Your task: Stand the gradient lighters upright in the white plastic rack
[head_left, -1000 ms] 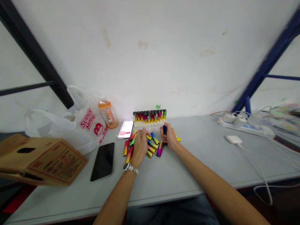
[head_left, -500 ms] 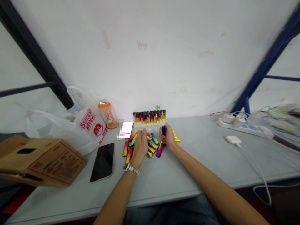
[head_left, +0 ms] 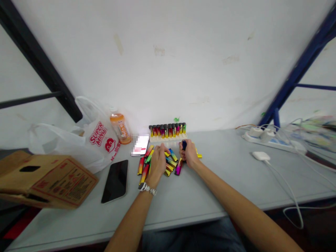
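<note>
My left hand, with a silver watch at the wrist, is over a heap of shiny multicoloured lighters. Its fingers are curled together, and whatever is between them is hidden. My right hand makes a fist around a dark blue handle-like object, whose end sticks up past the thumb. Just below that fist lies a purple-and-gold lighter. Gold lighters show partly behind the right hand. Beyond both hands, lighters with dark tops stand upright in rows in a white rack.
On the left are a black phone, a cardboard box, a white plastic bag and an orange drink bottle. A lit phone lies beside the rack. To the right sit a power strip and a white charger.
My right hand has moved very slightly, still gripping the dark blue object, and its fingers have shifted a little. My left hand stays in place over the heap.
</note>
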`<state>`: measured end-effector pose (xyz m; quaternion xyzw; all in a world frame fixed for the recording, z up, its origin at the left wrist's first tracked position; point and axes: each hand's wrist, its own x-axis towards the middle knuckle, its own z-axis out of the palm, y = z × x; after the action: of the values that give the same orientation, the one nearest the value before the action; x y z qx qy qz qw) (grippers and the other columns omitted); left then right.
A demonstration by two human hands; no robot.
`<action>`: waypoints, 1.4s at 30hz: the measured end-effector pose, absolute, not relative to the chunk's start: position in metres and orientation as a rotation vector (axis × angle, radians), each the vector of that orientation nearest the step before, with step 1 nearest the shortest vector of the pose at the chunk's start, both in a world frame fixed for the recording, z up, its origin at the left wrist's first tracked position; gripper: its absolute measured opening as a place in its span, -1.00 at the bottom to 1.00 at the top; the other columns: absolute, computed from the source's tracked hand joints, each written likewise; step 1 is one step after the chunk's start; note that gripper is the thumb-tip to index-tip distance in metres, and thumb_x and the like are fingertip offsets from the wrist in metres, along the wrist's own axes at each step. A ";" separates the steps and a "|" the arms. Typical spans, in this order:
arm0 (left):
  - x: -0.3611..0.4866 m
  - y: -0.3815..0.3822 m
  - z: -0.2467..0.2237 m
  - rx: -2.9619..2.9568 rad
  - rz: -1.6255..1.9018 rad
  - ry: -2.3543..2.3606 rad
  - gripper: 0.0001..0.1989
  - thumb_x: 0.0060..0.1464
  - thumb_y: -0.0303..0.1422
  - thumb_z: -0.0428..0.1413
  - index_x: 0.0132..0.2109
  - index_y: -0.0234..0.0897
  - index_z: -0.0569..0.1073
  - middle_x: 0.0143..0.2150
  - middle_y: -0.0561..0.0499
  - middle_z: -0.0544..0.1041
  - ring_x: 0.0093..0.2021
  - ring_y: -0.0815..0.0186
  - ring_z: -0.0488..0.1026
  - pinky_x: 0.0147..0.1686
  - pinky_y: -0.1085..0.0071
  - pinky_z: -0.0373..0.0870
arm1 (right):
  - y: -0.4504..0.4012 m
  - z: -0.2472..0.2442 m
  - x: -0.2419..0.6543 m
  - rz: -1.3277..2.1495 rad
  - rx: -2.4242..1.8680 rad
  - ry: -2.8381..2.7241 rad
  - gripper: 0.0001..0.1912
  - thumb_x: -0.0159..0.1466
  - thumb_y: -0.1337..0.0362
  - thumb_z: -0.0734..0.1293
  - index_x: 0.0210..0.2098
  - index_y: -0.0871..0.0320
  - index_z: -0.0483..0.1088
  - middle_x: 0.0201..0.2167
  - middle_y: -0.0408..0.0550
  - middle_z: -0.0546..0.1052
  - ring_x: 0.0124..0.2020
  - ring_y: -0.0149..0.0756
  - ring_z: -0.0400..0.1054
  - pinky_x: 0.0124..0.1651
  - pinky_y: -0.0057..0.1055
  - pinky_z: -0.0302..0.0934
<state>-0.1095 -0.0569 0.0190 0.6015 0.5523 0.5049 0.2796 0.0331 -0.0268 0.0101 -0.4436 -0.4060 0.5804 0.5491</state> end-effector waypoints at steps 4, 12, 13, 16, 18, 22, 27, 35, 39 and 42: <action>-0.109 -0.059 0.021 1.606 1.353 1.477 -0.44 0.28 0.00 -0.25 -0.40 -0.27 0.41 -0.35 -0.04 0.46 -0.50 0.36 0.40 -0.55 0.45 0.33 | -0.030 0.012 0.032 1.373 -1.021 -0.893 -0.57 0.26 -0.05 0.09 -0.58 0.10 0.14 -0.78 -0.32 0.01 -0.77 -0.53 -0.19 -0.69 -0.52 -0.35; -0.109 -0.057 0.021 1.639 1.357 1.492 -0.44 0.29 0.00 -0.26 -0.39 -0.26 0.42 -0.37 -0.03 0.46 -0.45 0.32 0.40 -0.45 0.40 0.35 | -0.029 0.017 0.033 1.422 -0.807 -0.952 -0.45 0.13 -0.24 0.31 -0.24 0.14 0.41 -0.61 -0.29 0.25 -0.63 -0.50 0.10 -0.55 -0.52 0.06; -0.110 -0.056 0.020 1.663 1.355 1.497 -0.44 0.30 -0.01 -0.26 -0.40 -0.25 0.42 -0.38 -0.03 0.46 -0.43 0.30 0.41 -0.41 0.38 0.35 | -0.029 0.016 0.034 1.387 -0.806 -0.985 -0.48 0.11 -0.20 0.35 -0.23 0.13 0.43 -0.58 -0.28 0.28 -0.59 -0.48 0.15 -0.49 -0.50 0.12; -0.110 -0.054 0.018 1.735 1.338 1.510 -0.44 0.31 -0.05 -0.27 -0.43 -0.24 0.41 -0.38 -0.04 0.46 -0.34 0.26 0.42 -0.26 0.34 0.36 | -0.024 0.013 0.039 1.222 -0.841 -1.127 -0.59 0.09 -0.07 0.43 -0.28 0.14 0.46 -0.52 -0.22 0.38 -0.48 -0.43 0.25 -0.33 -0.45 0.20; -0.110 -0.053 0.017 1.748 1.340 1.511 -0.45 0.32 -0.06 -0.26 -0.43 -0.24 0.42 -0.36 -0.04 0.47 -0.30 0.25 0.42 -0.19 0.31 0.34 | -0.018 0.011 0.045 1.035 -0.927 -1.239 -0.66 0.08 0.01 0.44 -0.32 0.15 0.49 -0.45 -0.16 0.46 -0.41 -0.39 0.30 -0.25 -0.42 0.21; -0.110 -0.052 0.016 1.721 1.349 1.511 -0.48 0.31 -0.08 -0.24 -0.43 -0.24 0.42 -0.34 -0.05 0.47 -0.26 0.26 0.42 -0.13 0.31 0.31 | 0.001 0.014 0.062 0.610 -1.097 -1.448 -0.73 0.13 0.14 0.40 -0.23 0.15 0.54 -0.30 -0.07 0.56 -0.36 -0.33 0.34 -0.19 -0.37 0.24; -0.111 -0.050 0.013 1.757 1.342 1.498 -0.45 0.31 -0.08 -0.23 -0.47 -0.24 0.44 -0.35 -0.03 0.46 -0.27 0.27 0.42 -0.12 0.33 0.29 | 0.039 0.027 0.080 0.417 -1.076 -1.624 -0.72 0.17 0.22 0.34 -0.13 0.12 0.51 -0.28 -0.08 0.57 -0.34 -0.30 0.40 -0.22 -0.35 0.27; -0.112 -0.049 0.011 1.755 1.319 1.510 -0.44 0.32 -0.07 -0.25 -0.45 -0.23 0.45 -0.32 -0.04 0.46 -0.26 0.24 0.43 -0.11 0.31 0.31 | 0.075 0.029 0.089 0.506 -1.061 -1.723 -0.77 0.13 0.21 0.36 -0.23 0.14 0.52 -0.44 -0.12 0.52 -0.43 -0.33 0.35 -0.42 -0.44 0.27; -0.112 -0.048 0.011 1.751 1.321 1.514 -0.43 0.32 -0.06 -0.25 -0.45 -0.23 0.46 -0.32 -0.05 0.46 -0.23 0.22 0.43 -0.09 0.28 0.30 | 0.078 0.028 0.088 0.556 -1.060 -1.789 -0.77 0.14 0.18 0.36 -0.25 0.15 0.53 -0.42 -0.11 0.51 -0.46 -0.34 0.35 -0.51 -0.47 0.25; -0.112 -0.048 0.010 1.749 1.316 1.511 -0.43 0.32 -0.06 -0.25 -0.45 -0.23 0.45 -0.31 -0.05 0.46 -0.23 0.22 0.43 -0.08 0.28 0.30 | 0.082 0.032 0.089 0.554 -1.103 -1.887 -0.75 0.20 0.21 0.34 -0.19 0.18 0.54 -0.38 -0.07 0.52 -0.46 -0.34 0.37 -0.47 -0.44 0.28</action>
<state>-0.1124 -0.0480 0.0098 0.6386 0.5518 0.4805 0.2384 0.0892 0.0823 0.0315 -0.4419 -0.7558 0.2221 0.4291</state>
